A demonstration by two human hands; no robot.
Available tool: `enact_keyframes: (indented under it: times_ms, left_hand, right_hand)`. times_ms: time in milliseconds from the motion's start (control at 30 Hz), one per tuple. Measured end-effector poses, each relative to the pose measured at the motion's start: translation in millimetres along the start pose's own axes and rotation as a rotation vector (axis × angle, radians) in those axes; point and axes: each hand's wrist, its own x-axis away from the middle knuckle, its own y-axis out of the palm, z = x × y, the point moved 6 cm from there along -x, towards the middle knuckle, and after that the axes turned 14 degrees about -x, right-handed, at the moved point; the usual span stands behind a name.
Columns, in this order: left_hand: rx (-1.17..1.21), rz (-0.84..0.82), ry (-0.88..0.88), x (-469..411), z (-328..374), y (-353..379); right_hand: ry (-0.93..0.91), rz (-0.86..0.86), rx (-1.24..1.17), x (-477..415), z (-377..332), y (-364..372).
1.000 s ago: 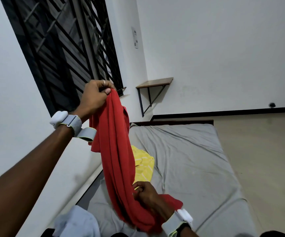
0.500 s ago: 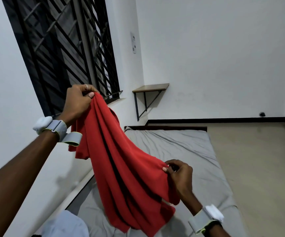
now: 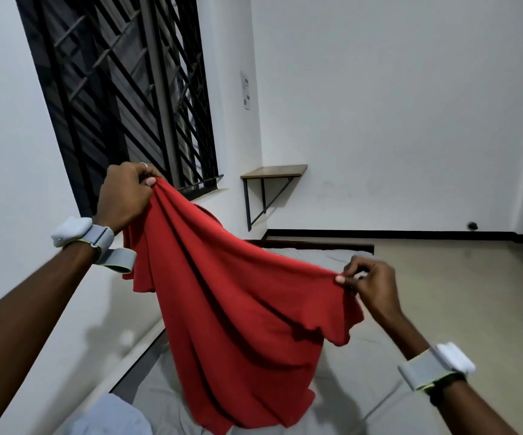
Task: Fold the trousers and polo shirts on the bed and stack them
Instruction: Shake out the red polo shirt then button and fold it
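View: looking forward and down from the person's head, with both bare forearms reaching into the frame.
Left hand: the left hand (image 3: 125, 193) is raised high near the window, fingers and thumb curled tight round a bunched edge of the red garment (image 3: 229, 302).
Right hand: the right hand (image 3: 371, 287) sits lower and to the right, pinching another edge of the same cloth between thumb and fingertips.
Red garment: stretched in the air between the two hands – it sags in deep folds, and its lower part hangs down in front of the bed (image 3: 373, 372). Whether it touches the sheet cannot be told.
Bed: covered by a creased grey sheet, set against the white wall under a window with a dark metal grille (image 3: 122, 89).
Wrists: each wears a pale grey band with a white block.
Nearby: pale blue cloth (image 3: 109, 416) at the bottom left edge; a small wooden wall shelf (image 3: 274, 171) beyond the bed; beige floor (image 3: 458, 293) to the right.
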Motion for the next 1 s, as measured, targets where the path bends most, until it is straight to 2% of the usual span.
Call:
enact_keyframes:
  times_ms: [100, 200, 333, 367, 500, 600, 733, 1000]
  left_hand:
    - [0.014, -0.020, -0.017, -2.4, -1.1, 2.3]
    - [0.048, 0.030, -0.075, -4.9, 11.7, -0.1]
    - [0.145, 0.151, -0.053, -22.9, 28.7, -23.7]
    - [0.173, 0.193, -0.044, -30.5, 31.3, -30.6]
    - [0.166, 0.141, -0.074, -40.9, 44.6, -35.4]
    - [0.123, 0.137, -0.020, -23.1, 60.4, -28.9]
    - [0.208, 0.102, -0.005, -20.6, 68.7, -20.3]
    - [0.192, 0.035, -0.013, -27.4, 91.1, -20.6]
  right_hand:
    - [-0.058, -0.026, 0.131, -37.4, -39.6, -20.3]
    - [-0.212, 0.056, 0.331, -80.3, -95.8, -44.3]
    - [-0.465, 0.441, 0.268, -126.9, -187.3, -97.8]
    - [-0.500, 0.466, 0.263, -134.9, -205.9, -102.8]
    - [-0.433, 0.300, 0.340, -140.5, -227.5, -99.6]
    - [-0.401, 0.189, 0.471, -130.1, -236.1, -101.1]
    - [-0.240, -0.039, 0.648, -116.7, -217.2, -91.3]
    - [-0.103, -0.118, 0.515, -106.3, -154.9, -101.6]
